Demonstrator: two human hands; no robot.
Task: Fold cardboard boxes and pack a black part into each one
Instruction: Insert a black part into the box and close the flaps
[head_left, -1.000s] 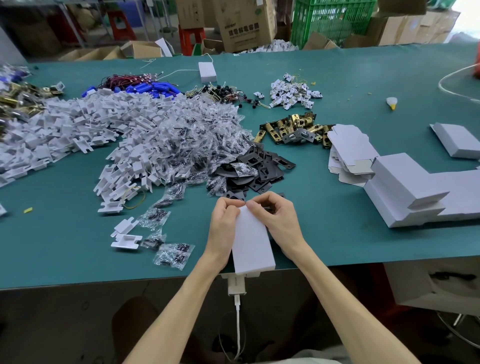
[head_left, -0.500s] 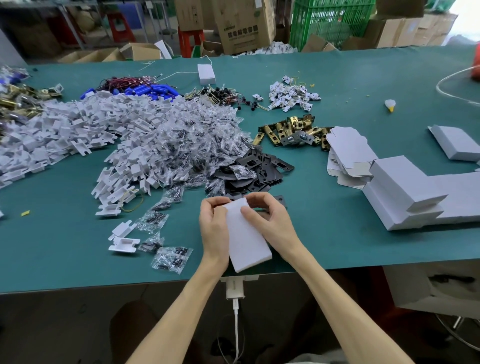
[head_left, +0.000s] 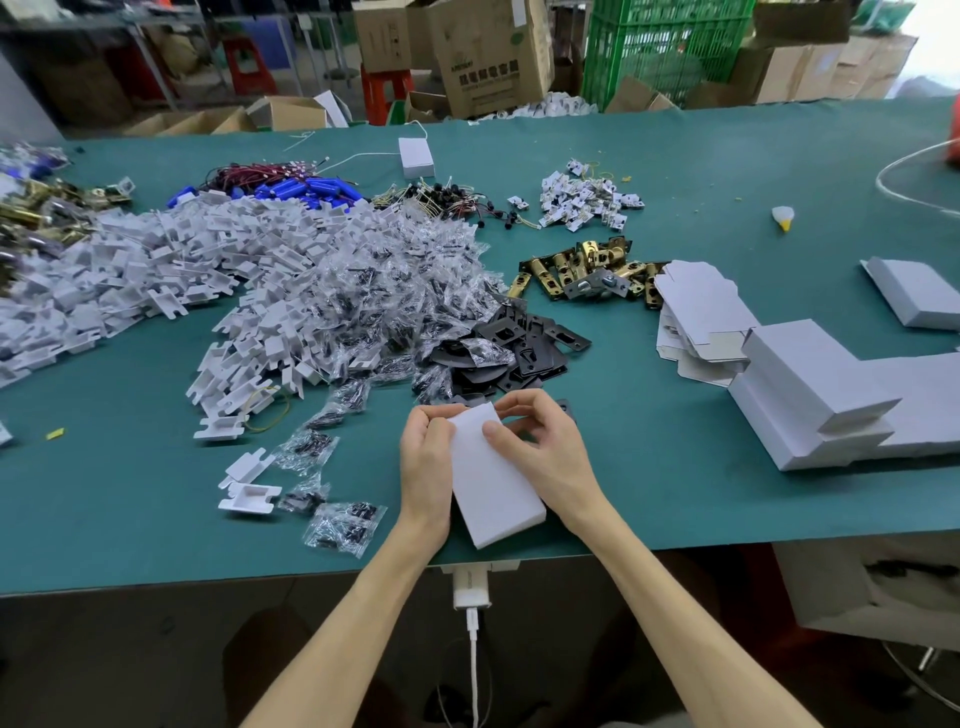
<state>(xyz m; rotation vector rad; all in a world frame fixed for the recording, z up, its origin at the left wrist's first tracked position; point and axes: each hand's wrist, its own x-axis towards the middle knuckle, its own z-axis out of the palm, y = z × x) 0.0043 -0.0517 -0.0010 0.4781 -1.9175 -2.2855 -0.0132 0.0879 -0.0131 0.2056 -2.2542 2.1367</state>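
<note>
As viewed from the head camera, a white cardboard box (head_left: 498, 483) is held at the near edge of the green table (head_left: 675, 467), its far end angled slightly to the left. The left hand (head_left: 426, 467) is curled round the box's left side and far corner. The right hand (head_left: 545, 452) grips the right side, with the thumb laid on the top face and the fingers bent over the far end. The step in hand is judged to be closure of the far-end flap; whether a black part is inside cannot be told. A pile of black plates (head_left: 514, 353) lies just beyond the hands. Flat box blanks (head_left: 696, 306) and a stack of folded boxes (head_left: 810, 384) are set to the right, well apart from the hands. Brass latches (head_left: 582, 270) and bagged screws (head_left: 343, 530) are also noted. If the box is filled, the next move calls for the flap to be tucked home and the box carried to the stack; otherwise a plate must be picked first.
</note>
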